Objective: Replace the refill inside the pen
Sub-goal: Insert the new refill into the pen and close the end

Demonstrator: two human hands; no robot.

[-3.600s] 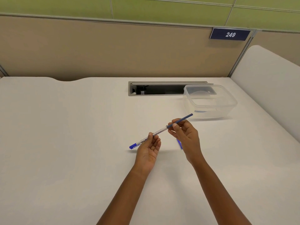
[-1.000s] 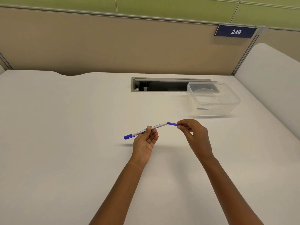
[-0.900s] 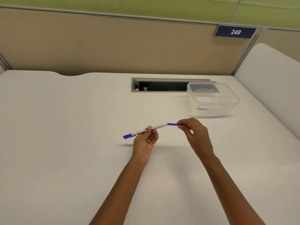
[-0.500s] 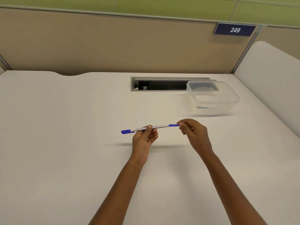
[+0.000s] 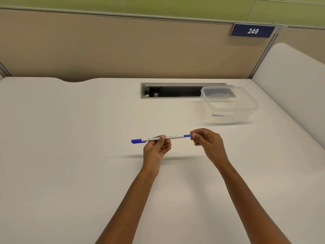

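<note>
Seating step: my left hand (image 5: 156, 149) pinches the pen (image 5: 163, 138) barrel, right hand (image 5: 206, 142) grips its blue end piece (image 5: 187, 136); next, I judge, twist it tight.

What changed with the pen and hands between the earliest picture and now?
The refill that stuck far out of the pen has gone in; only a short blue end shows at the right hand. The pen levelled out. The left hand still pinches the barrel. The container stayed put.

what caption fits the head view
Left hand holds a white pen level while right hand pinches its blue end.
</note>
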